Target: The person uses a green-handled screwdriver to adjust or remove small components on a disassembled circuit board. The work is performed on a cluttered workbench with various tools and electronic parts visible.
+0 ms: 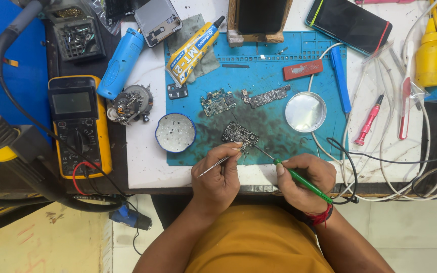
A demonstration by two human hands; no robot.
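A small dark circuit board (238, 133) lies on the blue work mat (279, 76) near its front edge. My left hand (217, 177) pinches metal tweezers (214, 166) whose upper end meets the board's near corner. My right hand (302, 181) grips a green-handled soldering iron (299, 179); its thin tip reaches up-left to the same corner of the board. Two more small boards (218, 102) (266, 96) lie farther back on the mat.
A round white dish (175, 132) and a round metal lid (305, 111) flank the board. A yellow multimeter (79, 124) sits left, a glue tube (192, 50) and blue tool (121, 63) behind. Phones, a red screwdriver (369, 120) and tangled white cables crowd the right.
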